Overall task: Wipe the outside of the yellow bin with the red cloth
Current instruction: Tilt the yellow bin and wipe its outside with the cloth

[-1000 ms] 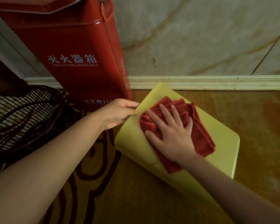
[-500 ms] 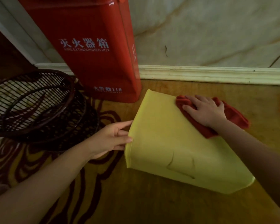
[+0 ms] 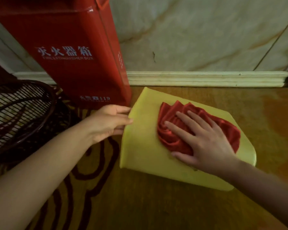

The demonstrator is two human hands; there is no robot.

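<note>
The yellow bin (image 3: pixel 143 146) lies on its side on the floor, one broad flat wall facing up. A bunched red cloth (image 3: pixel 173 120) rests on that upper wall. My right hand (image 3: pixel 204 141) lies flat on the cloth with the fingers spread, pressing it against the bin. My left hand (image 3: pixel 110 122) grips the bin's left edge, thumb on top and fingers curled under the rim.
A tall red fire extinguisher box (image 3: pixel 70 52) stands against the marble wall just left of the bin. A dark wicker basket (image 3: pixel 18 117) sits at the far left. A white skirting board (image 3: pixel 206 78) runs behind. The floor carries a dark swirl pattern (image 3: pixel 83 180).
My right hand has slid the cloth from the bin's far edge back toward its middle. My left hand moved up along the left edge, and the view shifted.
</note>
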